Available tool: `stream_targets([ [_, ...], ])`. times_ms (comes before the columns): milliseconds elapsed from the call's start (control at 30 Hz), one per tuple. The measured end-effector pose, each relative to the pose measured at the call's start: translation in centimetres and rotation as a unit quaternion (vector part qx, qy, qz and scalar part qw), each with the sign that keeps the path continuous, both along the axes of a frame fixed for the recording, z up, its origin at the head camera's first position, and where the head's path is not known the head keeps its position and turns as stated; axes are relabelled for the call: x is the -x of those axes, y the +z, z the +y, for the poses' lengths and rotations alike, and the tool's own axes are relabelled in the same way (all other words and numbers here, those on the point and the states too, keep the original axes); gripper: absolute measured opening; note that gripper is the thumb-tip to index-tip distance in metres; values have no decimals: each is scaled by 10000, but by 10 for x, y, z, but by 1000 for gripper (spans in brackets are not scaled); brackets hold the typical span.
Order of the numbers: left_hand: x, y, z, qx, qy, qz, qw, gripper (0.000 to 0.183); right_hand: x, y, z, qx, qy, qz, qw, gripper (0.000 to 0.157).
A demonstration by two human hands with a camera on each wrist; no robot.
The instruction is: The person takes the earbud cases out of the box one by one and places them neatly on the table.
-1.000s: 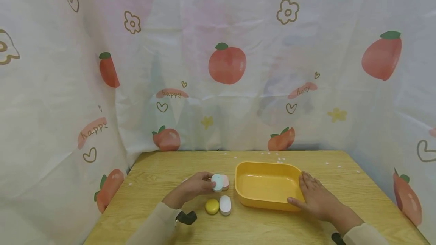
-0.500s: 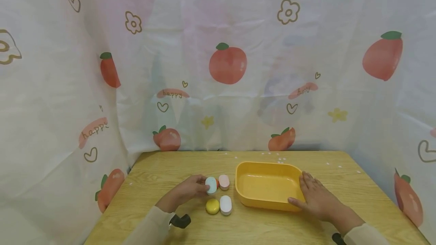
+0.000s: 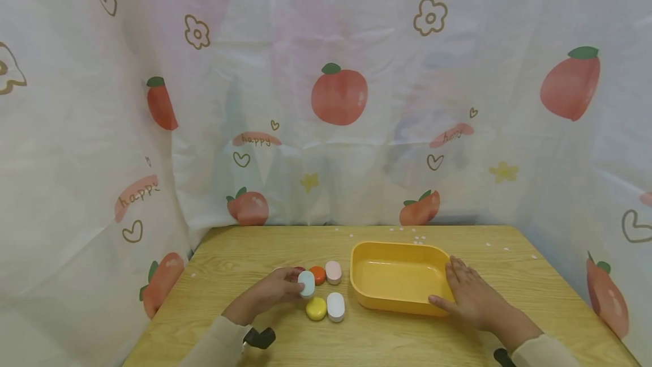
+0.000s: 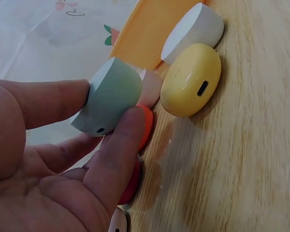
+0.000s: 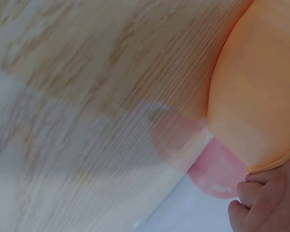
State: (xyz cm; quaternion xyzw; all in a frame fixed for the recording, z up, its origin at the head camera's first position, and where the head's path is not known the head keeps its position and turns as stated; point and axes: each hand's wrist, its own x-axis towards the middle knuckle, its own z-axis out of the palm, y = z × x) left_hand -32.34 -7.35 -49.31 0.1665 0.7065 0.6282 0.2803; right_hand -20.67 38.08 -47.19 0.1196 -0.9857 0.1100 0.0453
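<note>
My left hand [image 3: 265,294] pinches a mint-green earbud case [image 3: 307,284] between thumb and fingers, just above the table. In the left wrist view a small port shows on the mint case [image 4: 108,99]. Around it lie an orange case [image 3: 318,275], a pale pink case [image 3: 333,272], a yellow case [image 3: 316,308] with a port, and a white case [image 3: 335,306]. A dark red case [image 4: 131,182] is partly hidden behind the left hand. My right hand [image 3: 475,297] rests, fingers extended, against the right side of an orange-yellow plastic bin [image 3: 394,303].
At the bottom of the left wrist view, another pale case [image 4: 118,221] shows partly. Small white flecks [image 3: 419,238] are scattered near the back of the wooden table [image 3: 397,338]. A fruit-printed curtain [image 3: 356,174] hangs behind and along both sides.
My left hand has moved left with the mint case, away from the pale pink one. The orange case and part of the dark red one have come into sight. The right hand stays on the bin.
</note>
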Motion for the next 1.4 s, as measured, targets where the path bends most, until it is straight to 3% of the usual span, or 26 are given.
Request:
stream_targets([
  [200,-4,-2,-6,98,31,5,9999,47,0,0,0,24,26,3,10000,96],
  [400,-6,-6,-10,-122,-25,-86,9999,41,1,-1,1,38,26,-20,10000,96],
  [667,-11,-10,-16,-11,8,69,10000,44,0,0,0,-8,39,29,10000,96],
  [1133,-15,-11,-19,708,73,554,9959,37,0,0,-1,18,49,-5,10000,95],
  [1400,-18,-10,-18,1320,143,1108,9849,36,0,2,-2,57,39,-45,10000,94],
])
